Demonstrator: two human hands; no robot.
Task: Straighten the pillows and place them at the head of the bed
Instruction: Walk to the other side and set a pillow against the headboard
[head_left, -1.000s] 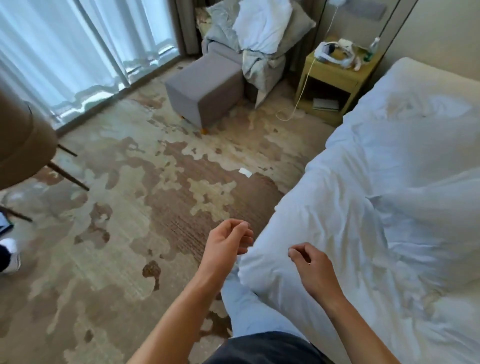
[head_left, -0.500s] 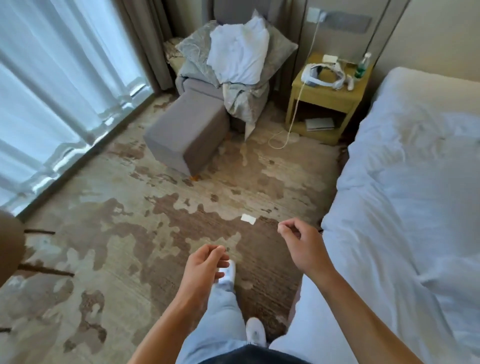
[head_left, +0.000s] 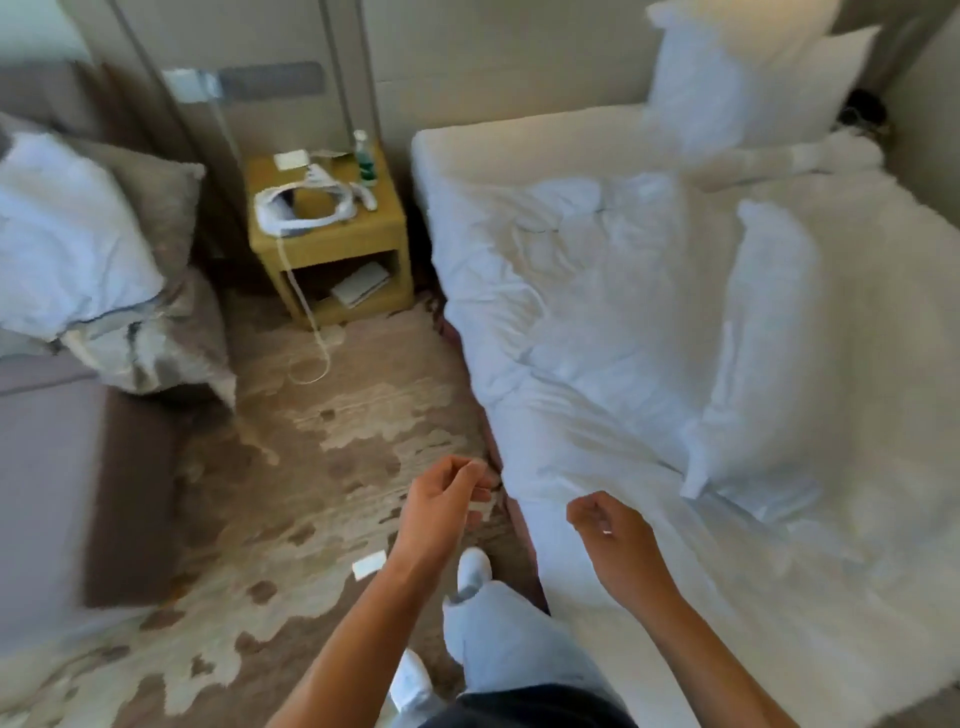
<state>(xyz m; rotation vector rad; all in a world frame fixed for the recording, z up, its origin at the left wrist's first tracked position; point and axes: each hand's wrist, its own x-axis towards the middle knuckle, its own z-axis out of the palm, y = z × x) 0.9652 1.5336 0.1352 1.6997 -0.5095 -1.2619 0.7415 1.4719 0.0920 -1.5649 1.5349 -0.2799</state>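
**Q:** Where do the pillows lie relative to the hands?

**A:** I log two on the bed. One pillow lies flat on the rumpled duvet, about mid-bed, its long axis running roughly head to foot, slightly slanted. It sits ahead and to the right of both hands. A second, upright pillow leans against the headboard wall at the far end.

**Q:** Hand states?

**A:** Left hand hangs over the carpet beside the bed edge, fingers loosely curled, grip on nothing that I can make out. Right hand is over the near edge of the duvet, also loosely curled and empty.

**Q:** Which hand is nearer the flat pillow?

**A:** The right, clearly; its near corner points down toward that hand. The left is well apart, across the bed edge.

**Q:** Judgement for the next move?

**A:** I reckon a reach forward and rightward with the right hand to the near corner, then carrying the pillow headward, turning its long axis across the bed beside the upright one.
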